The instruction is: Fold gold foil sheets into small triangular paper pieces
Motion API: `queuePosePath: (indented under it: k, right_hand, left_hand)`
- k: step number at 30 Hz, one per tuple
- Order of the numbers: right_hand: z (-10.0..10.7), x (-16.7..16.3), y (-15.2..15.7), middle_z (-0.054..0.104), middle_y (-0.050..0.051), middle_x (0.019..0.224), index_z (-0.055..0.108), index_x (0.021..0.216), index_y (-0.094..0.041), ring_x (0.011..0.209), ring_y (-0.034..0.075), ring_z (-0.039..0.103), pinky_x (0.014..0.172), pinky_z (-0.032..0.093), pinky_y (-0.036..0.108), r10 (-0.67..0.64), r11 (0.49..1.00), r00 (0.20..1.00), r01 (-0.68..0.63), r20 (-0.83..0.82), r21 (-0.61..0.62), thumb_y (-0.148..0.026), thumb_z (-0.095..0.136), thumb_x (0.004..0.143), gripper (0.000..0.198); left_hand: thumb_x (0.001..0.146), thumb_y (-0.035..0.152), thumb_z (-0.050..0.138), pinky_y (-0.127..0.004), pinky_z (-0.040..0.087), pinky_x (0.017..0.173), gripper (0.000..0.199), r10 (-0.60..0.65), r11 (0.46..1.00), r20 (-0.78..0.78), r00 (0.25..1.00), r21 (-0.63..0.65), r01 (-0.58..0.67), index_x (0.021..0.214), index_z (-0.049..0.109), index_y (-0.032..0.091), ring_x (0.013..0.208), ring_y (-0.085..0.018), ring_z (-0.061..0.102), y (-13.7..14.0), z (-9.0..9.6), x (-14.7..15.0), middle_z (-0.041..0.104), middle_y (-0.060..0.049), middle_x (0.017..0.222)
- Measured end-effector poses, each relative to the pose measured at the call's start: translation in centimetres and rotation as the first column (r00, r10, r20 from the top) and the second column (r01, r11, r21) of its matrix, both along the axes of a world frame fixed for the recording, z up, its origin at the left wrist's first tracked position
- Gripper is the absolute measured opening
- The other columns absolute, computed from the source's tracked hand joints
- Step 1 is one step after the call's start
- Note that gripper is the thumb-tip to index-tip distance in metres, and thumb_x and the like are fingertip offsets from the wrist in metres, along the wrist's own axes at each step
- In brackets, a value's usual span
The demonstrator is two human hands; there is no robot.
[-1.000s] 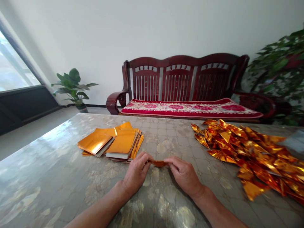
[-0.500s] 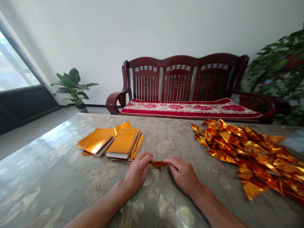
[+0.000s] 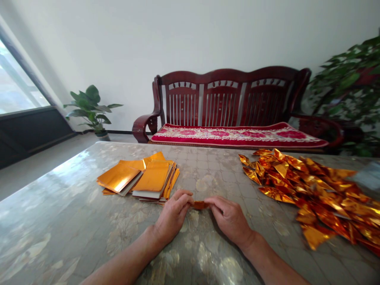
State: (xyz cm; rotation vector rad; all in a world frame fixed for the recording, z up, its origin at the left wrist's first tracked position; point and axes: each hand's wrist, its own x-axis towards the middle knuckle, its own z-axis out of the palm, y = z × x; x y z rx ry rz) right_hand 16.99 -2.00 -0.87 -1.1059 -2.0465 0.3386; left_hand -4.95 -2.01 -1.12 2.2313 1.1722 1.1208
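A narrow piece of folded gold foil paper [image 3: 199, 204] stretches between my two hands, low over the table. My left hand [image 3: 175, 211] pinches its left end, and my right hand [image 3: 230, 217] pinches the right end. The ends themselves are hidden by my fingers. Just beyond my left hand lies a stack of flat gold foil sheets [image 3: 152, 176], some with pale edges showing. To the right of my right hand spreads a heap of folded gold foil pieces [image 3: 308, 186], shiny and pointed.
The table [image 3: 124, 225] has a glossy, flower-patterned cover. A clear plastic bag or sheet [image 3: 368, 178] lies at its right edge. Behind it stands a dark red wooden bench [image 3: 222, 99] with a patterned red mat [image 3: 237, 134]. Potted plants [image 3: 92, 107] flank the bench.
Both hands keep their pinch and have hardly moved. The foil strip between them looks slightly straighter and flatter than before.
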Motion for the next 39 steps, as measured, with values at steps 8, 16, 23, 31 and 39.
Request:
queuePosePath:
  k: [8, 16, 23, 31, 39]
  right_hand:
    - [0.29, -0.10, -0.03, 0.074, 0.000, 0.090, 0.069, 0.100, -0.026, 0.082, 0.015, 0.070, 0.076, 0.053, 0.024, -0.012, 1.000, 1.000, 0.012, 0.011, 0.011, -0.010, 0.050, 0.088, 0.028]
    - [0.12, -0.15, -0.02, 0.075, 0.002, 0.095, 0.071, 0.104, -0.025, 0.086, 0.016, 0.071, 0.079, 0.055, 0.026, -0.022, 0.998, 0.999, 0.020, 0.036, 0.059, -0.012, 0.050, 0.090, 0.028]
    - [-0.06, -0.03, 0.02, 0.076, 0.003, 0.098, 0.070, 0.105, -0.024, 0.089, 0.016, 0.072, 0.081, 0.056, 0.026, -0.003, 0.994, 0.999, -0.002, 0.040, 0.108, -0.012, 0.051, 0.090, 0.027]
    - [0.10, -0.23, -0.04, 0.075, 0.003, 0.099, 0.070, 0.099, -0.024, 0.090, 0.015, 0.071, 0.084, 0.056, 0.027, 0.063, 0.990, 0.997, -0.067, 0.038, 0.127, -0.013, 0.050, 0.092, 0.023]
    - [0.03, -0.43, 0.16, 0.073, 0.005, 0.107, 0.070, 0.103, -0.023, 0.096, 0.017, 0.069, 0.087, 0.056, 0.030, 0.070, 0.994, 0.995, -0.076, 0.070, 0.080, -0.015, 0.050, 0.093, 0.023]
  left_hand:
    - [0.093, 0.011, 0.045, -0.031, 0.048, 0.093, 0.020, -0.001, 1.000, 0.000, 1.000, -0.009, 0.001, 0.099, 0.061, 0.023, 0.104, -0.016, 0.059, 0.04, 0.20, 0.09, 0.061, -0.006, 0.111]
    - [0.092, 0.009, 0.045, -0.028, 0.048, 0.091, 0.020, 0.001, 1.000, -0.013, 1.000, 0.003, -0.001, 0.093, 0.061, 0.022, 0.103, -0.015, 0.060, 0.02, 0.22, 0.14, 0.062, -0.005, 0.111]
    - [0.093, 0.012, 0.045, -0.029, 0.050, 0.089, 0.020, 0.005, 1.000, 0.000, 1.000, -0.017, -0.005, 0.092, 0.062, 0.022, 0.101, -0.015, 0.062, 0.06, 0.22, 0.17, 0.065, -0.006, 0.109]
    - [0.093, 0.014, 0.047, -0.026, 0.050, 0.086, 0.018, 0.014, 0.995, 0.045, 0.999, -0.104, -0.009, 0.090, 0.062, 0.023, 0.095, -0.014, 0.065, 0.07, -0.02, 0.28, 0.069, -0.002, 0.102]
    - [0.094, 0.014, 0.046, -0.028, 0.050, 0.091, 0.020, -0.011, 0.995, 0.022, 1.000, -0.095, 0.013, 0.089, 0.063, 0.023, 0.105, -0.015, 0.065, -0.31, 0.32, 0.21, 0.068, -0.004, 0.113]
